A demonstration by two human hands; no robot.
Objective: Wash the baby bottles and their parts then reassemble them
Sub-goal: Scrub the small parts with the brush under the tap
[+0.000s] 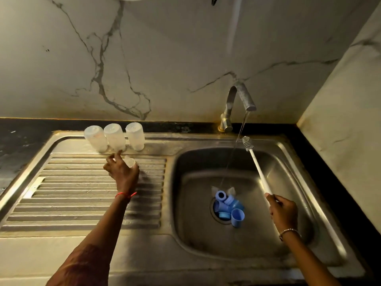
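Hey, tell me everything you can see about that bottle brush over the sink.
The bottle brush is a long, thin white stick, plastic by its look, ending in a short cylindrical head of pale grey bristles. The right hand grips its lower end, fingers curled round it. It slants up and away from the person, head uppermost, in the air over the sink basin. The head sits just right of the water stream from the faucet; whether water touches it cannot be told.

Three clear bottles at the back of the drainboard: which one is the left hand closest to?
The middle bottle: the left hand, holding a small clear piece, has a fingertip at its base; the left bottle and right bottle stand clear of it.
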